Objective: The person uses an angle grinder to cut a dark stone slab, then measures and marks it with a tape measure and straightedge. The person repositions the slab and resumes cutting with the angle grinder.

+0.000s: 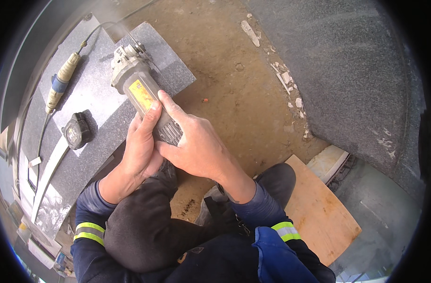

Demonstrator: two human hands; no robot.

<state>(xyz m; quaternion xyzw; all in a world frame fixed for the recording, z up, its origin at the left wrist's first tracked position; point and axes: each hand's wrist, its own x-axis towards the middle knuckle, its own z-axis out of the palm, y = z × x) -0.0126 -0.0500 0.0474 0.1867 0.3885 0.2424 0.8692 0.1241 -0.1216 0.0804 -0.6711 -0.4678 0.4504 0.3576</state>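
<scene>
Left hand and right hand fingers wrap grinder; loose hold could let it kick against slab.

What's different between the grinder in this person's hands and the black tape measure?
The grinder is held by the left hand and right hand; the tape measure lies untouched on grey stone.
The grinder is long and mostly grey, with a yellow label; the tape measure is compact and black, with a pale blade drawn out.
The grinder is clearly larger than the tape measure's case.
Both are handheld tools.
</scene>
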